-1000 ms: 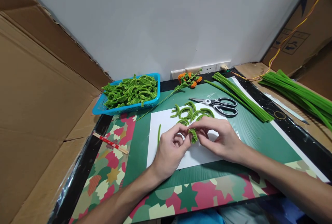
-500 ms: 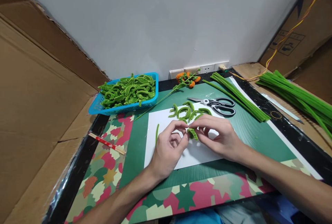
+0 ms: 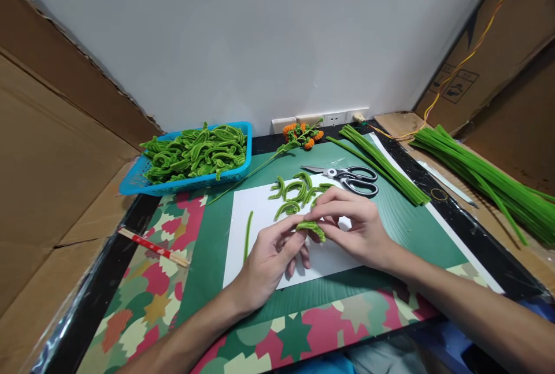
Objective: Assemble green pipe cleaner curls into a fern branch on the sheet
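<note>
Pinched btwn thumb and index of the L hand, one end of a short, curved, fuzzy green piece sits over white paper at my worktop. L fingertips are closed on it w/ no visible gap; the other L fingers curl loosely below. R hand meets the piece from the other side, thumb and index bent close together at its far edge; how firmly they grip, or if they pinch at all, I can't tell.

Step in hand, as I judge it: shaping or tidying the curl by fingertip. Next move, I'd say, calls for a steady L hold and small, light R adjustments, so the soft pile isn't crushed or the bend lost.

Just beyond the fingers, curled green pcs lie on the paper; one near-straight green strip lies nr its L edge. Scissors rest at the paper's far R side, blades pointing L. Farther out on the green mat: a bundle of long green stems, plus an orange-flowered stem nr the wall. Far L, a blue basket holds a heap of similar green curls; nearer on the L, wooden sticks in a red sleeve. Far R, a 2nd, larger green bundle.
</note>
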The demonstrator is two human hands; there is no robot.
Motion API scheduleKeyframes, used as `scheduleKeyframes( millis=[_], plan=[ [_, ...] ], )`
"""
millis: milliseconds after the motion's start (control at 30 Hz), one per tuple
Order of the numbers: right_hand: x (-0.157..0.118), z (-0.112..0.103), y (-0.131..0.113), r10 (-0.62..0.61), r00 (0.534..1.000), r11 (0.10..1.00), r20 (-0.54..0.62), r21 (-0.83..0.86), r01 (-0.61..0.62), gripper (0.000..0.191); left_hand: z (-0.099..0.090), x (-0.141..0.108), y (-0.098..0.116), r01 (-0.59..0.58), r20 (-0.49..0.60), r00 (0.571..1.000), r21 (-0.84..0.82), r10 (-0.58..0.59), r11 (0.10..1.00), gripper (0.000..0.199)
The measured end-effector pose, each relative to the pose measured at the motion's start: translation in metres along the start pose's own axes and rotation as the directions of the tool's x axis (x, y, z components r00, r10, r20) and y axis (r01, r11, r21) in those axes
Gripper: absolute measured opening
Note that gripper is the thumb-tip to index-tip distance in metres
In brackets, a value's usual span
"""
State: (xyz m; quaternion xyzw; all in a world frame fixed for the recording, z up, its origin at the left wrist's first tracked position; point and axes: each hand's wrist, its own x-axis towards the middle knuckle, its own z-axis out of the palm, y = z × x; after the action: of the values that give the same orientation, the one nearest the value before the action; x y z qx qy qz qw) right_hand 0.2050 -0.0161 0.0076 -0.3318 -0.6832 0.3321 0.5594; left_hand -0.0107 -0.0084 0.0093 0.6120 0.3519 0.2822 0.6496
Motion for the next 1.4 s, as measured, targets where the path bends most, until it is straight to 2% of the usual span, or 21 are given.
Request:
scheduleKeyframes(
  millis=[133,200,333,500,600,700,767,867,1000,1100,1233,1333,1400],
  plan=[
    [0.000,-0.002,0.001,0.188,0.981,0.967,0.040,0.166,-0.192,0.019,0.001,0.003,0.008,0.003,-0.044,0.999,0.032,-0.002,0.999,0.045],
    [-0.001,-0.003,0.000,0.213,0.977,0.961,0.034,0.176,-0.215,0.023,0.001,0.004,0.010,0.017,-0.082,0.997,0.044,-0.013,0.999,0.044],
    [-0.004,-0.005,-0.003,0.124,0.991,0.992,0.055,0.028,-0.126,0.027,0.002,0.005,0.011,0.010,-0.167,0.986,0.103,0.007,0.995,0.037],
    [-0.005,0.001,-0.001,0.037,0.994,0.984,0.102,-0.175,-0.019,0.027,0.003,0.002,0.005,-0.060,-0.233,0.964,0.282,0.129,0.958,0.031],
    [-0.005,0.004,0.001,0.075,0.992,0.968,0.097,-0.246,-0.049,0.025,0.002,-0.001,-0.002,-0.133,-0.229,0.939,0.449,0.258,0.883,0.033],
    [-0.006,0.006,0.002,0.120,0.989,0.960,0.088,-0.266,-0.093,0.025,0.000,-0.002,-0.007,-0.224,-0.178,0.892,0.626,0.416,0.747,0.034],
    [-0.006,0.006,0.002,0.126,0.989,0.955,0.078,-0.278,-0.100,0.023,-0.001,-0.003,-0.008,-0.261,-0.135,0.868,0.695,0.478,0.670,0.038],
    [-0.007,0.007,0.001,0.124,0.991,0.949,0.057,-0.299,-0.102,0.022,-0.003,-0.002,-0.008,-0.293,-0.100,0.842,0.740,0.530,0.605,0.040],
    [-0.007,0.007,0.002,0.151,0.988,0.946,0.022,-0.295,-0.138,0.010,-0.005,-0.001,-0.007,-0.280,-0.109,0.823,0.777,0.558,0.564,0.037],
    [-0.007,0.004,0.008,0.072,0.997,0.935,0.033,-0.351,-0.056,0.005,-0.008,0.001,-0.008,-0.263,-0.112,0.823,0.794,0.557,0.548,0.037],
    [-0.006,-0.004,0.017,-0.041,0.991,0.889,0.127,-0.449,0.094,0.012,-0.011,0.002,-0.009,-0.276,-0.096,0.830,0.787,0.550,0.552,0.037],
    [-0.005,-0.010,0.020,-0.044,0.988,0.883,0.146,-0.457,0.107,0.012,-0.011,0.002,-0.008,-0.286,-0.084,0.843,0.766,0.531,0.576,0.036],
    [-0.004,-0.013,0.019,-0.021,0.987,0.881,0.158,-0.463,0.093,0.009,-0.011,0.002,-0.007,-0.249,-0.086,0.863,0.784,0.497,0.568,0.035]
  ],
)
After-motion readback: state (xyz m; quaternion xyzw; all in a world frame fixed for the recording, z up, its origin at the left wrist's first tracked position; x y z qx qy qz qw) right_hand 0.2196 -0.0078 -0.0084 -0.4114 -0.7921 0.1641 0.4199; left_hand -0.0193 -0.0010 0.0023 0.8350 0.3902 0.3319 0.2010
